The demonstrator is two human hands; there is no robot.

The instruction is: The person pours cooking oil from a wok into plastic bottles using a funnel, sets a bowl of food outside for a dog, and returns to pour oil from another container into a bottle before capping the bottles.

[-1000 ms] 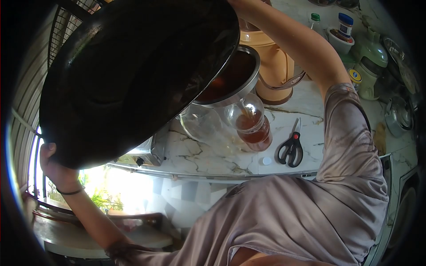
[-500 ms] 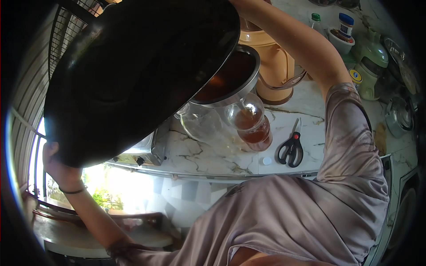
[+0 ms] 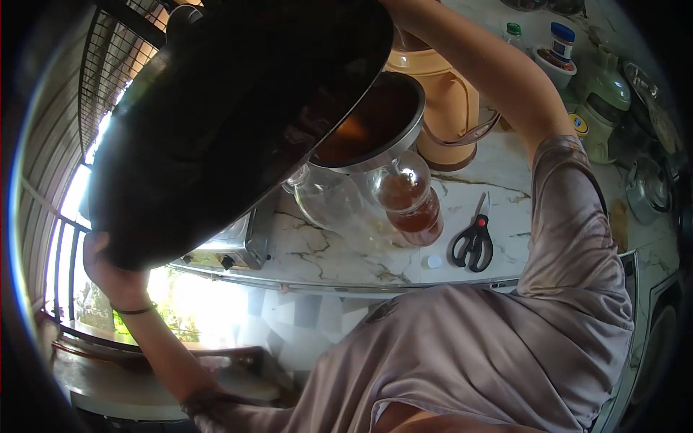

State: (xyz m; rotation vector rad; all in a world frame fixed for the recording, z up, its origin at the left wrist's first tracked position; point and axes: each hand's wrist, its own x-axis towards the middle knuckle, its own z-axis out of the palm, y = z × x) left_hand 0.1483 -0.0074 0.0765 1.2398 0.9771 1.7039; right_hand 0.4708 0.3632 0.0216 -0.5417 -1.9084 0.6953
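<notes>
Rightward and slightly farther from me is how my left hand [image 3: 119, 281] has moved, and the pan's [image 3: 216, 137] left end has swung with it. My left fingers hold the pan's near-left edge; my right hand [image 3: 393, 6] is at its far-right end, mostly out of sight, so I cannot tell how those fingers sit.

Steeply tilted, the pan has its long axis running from near left to far right. Its right-hand rim overlaps the left side of the funnel [image 3: 406, 146] in view; whether they touch, I cannot tell. My right hand is nearer the funnel than my left.

Nearest on the desk [image 3: 325, 260] are the white cap [image 3: 434, 262] and, just right of it, the scissors [image 3: 481, 234]. The stove [image 3: 249, 242] is to the left. Farther in, the bottle [image 3: 419, 216] with reddish-brown liquid is under the funnel, a clear jar [image 3: 325, 202] to its left. Behind, the tan jug [image 3: 451, 108] stands close to the funnel's right side, beneath my forearm. Far right are the blue-lidded jar [image 3: 561, 45] and green jug [image 3: 606, 86].
</notes>
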